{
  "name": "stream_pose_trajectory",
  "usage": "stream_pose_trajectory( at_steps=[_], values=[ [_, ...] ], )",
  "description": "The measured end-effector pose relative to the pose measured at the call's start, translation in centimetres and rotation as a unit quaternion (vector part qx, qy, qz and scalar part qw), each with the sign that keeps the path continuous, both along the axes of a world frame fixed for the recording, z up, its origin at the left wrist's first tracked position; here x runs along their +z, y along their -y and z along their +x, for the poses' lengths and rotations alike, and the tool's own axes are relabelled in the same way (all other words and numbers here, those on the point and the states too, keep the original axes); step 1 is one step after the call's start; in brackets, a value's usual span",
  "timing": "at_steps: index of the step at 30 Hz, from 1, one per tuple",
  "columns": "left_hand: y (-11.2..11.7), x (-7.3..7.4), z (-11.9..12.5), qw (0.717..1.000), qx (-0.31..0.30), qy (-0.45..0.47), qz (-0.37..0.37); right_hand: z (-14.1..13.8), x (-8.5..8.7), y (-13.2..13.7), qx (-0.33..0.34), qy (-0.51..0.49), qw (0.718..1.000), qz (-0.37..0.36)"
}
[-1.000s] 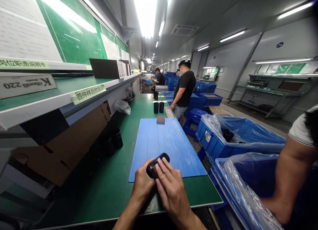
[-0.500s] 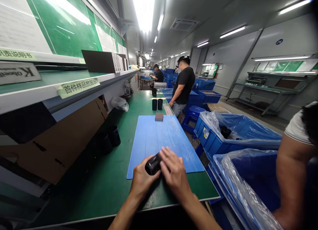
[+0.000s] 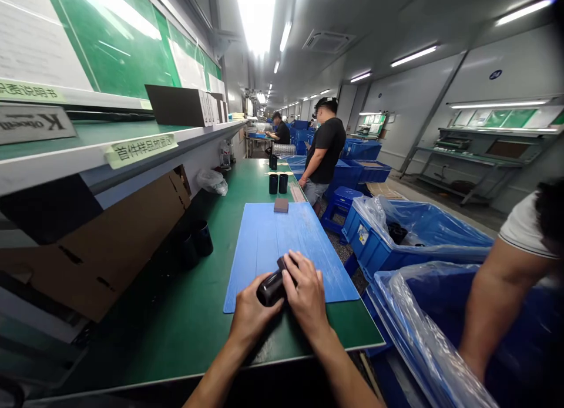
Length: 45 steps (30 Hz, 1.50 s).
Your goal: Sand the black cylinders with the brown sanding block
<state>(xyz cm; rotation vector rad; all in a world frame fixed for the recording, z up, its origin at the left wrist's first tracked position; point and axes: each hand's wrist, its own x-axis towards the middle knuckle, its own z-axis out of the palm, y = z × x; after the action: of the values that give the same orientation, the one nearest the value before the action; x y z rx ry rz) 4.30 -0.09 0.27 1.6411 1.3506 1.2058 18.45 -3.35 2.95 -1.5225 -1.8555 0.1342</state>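
Observation:
My left hand (image 3: 251, 311) is closed around a glossy black cylindrical cup (image 3: 270, 289), tilted on its side above the near edge of the blue mat (image 3: 259, 238). In my right hand (image 3: 306, 293) is a small dark block, perhaps a sanding sponge (image 3: 281, 262), pressed against the far end of the cup. The fingers hide most of that block. A similar brown block (image 3: 281, 205) lies at the mat's far edge. On the green table to the left stand two black cups (image 3: 203, 239), partly in shadow.
Beyond the mat stand more black cups (image 3: 273, 184). Plastic-lined blue bins (image 3: 374, 249) line the right side, where a co-worker's arm (image 3: 493, 314) reaches into the nearest. Another person (image 3: 328, 141) stands farther along the table. A shelf (image 3: 132, 155) overhangs the left.
My right hand has shifted slightly on the cup, and more of the dark block shows. The co-worker's arm on the right has moved left and deeper into the bin.

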Motion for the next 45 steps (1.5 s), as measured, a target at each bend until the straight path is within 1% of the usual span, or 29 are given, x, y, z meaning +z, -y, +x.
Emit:
stream_pose_trajectory(
  at_steps=[1,3,5,7,9,11,12,13,15,16,17,20,21,23,24,27,28,30,31,34,37,38,40,41,44,45],
  values=[
    [0.0,-0.1,0.0,1.000,0.001,-0.002,0.001,-0.3,0.0,0.1,0.001,0.000,1.000,-0.004],
    [0.0,-0.1,-0.1,1.000,-0.009,0.001,0.005,-0.4,0.1,-0.3,0.028,0.008,1.000,0.000],
    [0.0,-0.1,-0.1,1.000,-0.012,-0.001,0.012,0.3,0.3,-1.7,0.042,0.005,0.999,0.006],
    [-0.1,0.0,-0.1,1.000,-0.003,-0.012,0.009,1.9,0.8,-3.8,-0.013,-0.039,0.999,-0.012],
    [-0.1,0.2,-0.1,1.000,0.010,-0.018,0.000,3.6,1.4,-5.0,-0.037,-0.060,0.997,-0.014],
    [-0.1,0.3,-0.1,1.000,0.009,-0.013,-0.006,4.3,1.4,-4.4,-0.040,-0.071,0.997,0.003],
    [0.0,0.3,-0.1,1.000,0.003,-0.007,-0.006,4.2,1.2,-3.4,-0.022,-0.064,0.998,0.017],
    [0.0,0.3,-0.1,1.000,-0.004,0.004,-0.006,3.8,0.7,-2.2,0.012,-0.045,0.998,0.030],
    [0.0,0.1,-0.1,0.999,-0.012,0.029,-0.009,2.6,-0.6,0.3,0.105,0.018,0.993,0.057],
    [0.0,0.1,-0.1,0.999,-0.012,0.037,-0.009,2.1,-1.2,1.1,0.136,0.045,0.987,0.070],
    [0.0,0.0,-0.1,0.999,-0.010,0.038,-0.010,1.7,-1.7,1.5,0.142,0.059,0.985,0.079],
    [-0.1,-0.1,-0.1,0.999,-0.010,0.024,-0.018,1.6,-2.3,1.3,0.085,0.048,0.991,0.089],
    [-0.1,-0.1,-0.1,0.999,-0.011,0.026,-0.023,1.8,-2.2,1.0,0.092,0.051,0.991,0.086],
    [-0.1,-0.1,-0.1,0.999,-0.013,0.032,-0.032,2.3,-1.8,0.6,0.133,0.064,0.986,0.079],
    [-0.2,-0.1,-0.1,0.999,-0.013,0.030,-0.033,2.5,-1.6,0.5,0.135,0.062,0.986,0.075],
    [-0.2,-0.3,-0.1,0.999,-0.014,0.017,-0.028,2.7,-1.0,0.4,0.086,0.035,0.993,0.071],
    [-0.2,-0.4,-0.1,0.999,-0.013,0.021,-0.026,2.6,-0.8,0.4,0.097,0.039,0.992,0.073],
    [-0.2,-0.5,-0.2,0.999,-0.014,0.029,-0.025,2.6,-0.6,0.3,0.144,0.054,0.985,0.079],
    [-0.2,-0.5,-0.1,0.999,-0.012,0.025,-0.023,2.5,-0.5,0.2,0.149,0.051,0.985,0.077],
    [-0.3,-0.3,-0.1,1.000,-0.016,0.004,-0.021,2.5,-0.3,-0.1,0.097,0.023,0.993,0.059],
    [-0.3,-0.1,0.1,1.000,-0.016,0.013,-0.023,2.3,-0.4,-0.1,0.128,0.034,0.989,0.058],
    [-0.3,0.0,0.1,1.000,-0.011,0.011,-0.023,2.3,-0.4,-0.1,0.119,0.030,0.991,0.054],
    [-0.3,0.1,0.1,1.000,0.000,-0.005,-0.020,2.2,-0.6,-0.2,0.073,0.014,0.996,0.045],
    [-0.3,0.1,0.1,1.000,0.001,-0.009,-0.017,2.1,-0.7,-0.2,0.062,0.011,0.997,0.045],
    [-0.3,0.0,0.0,1.000,-0.009,-0.005,-0.012,1.8,-0.8,-0.3,0.116,0.031,0.991,0.063],
    [-0.3,-0.1,-0.1,1.000,-0.012,-0.005,-0.012,1.6,-0.8,-0.3,0.114,0.026,0.991,0.060]
  ],
)
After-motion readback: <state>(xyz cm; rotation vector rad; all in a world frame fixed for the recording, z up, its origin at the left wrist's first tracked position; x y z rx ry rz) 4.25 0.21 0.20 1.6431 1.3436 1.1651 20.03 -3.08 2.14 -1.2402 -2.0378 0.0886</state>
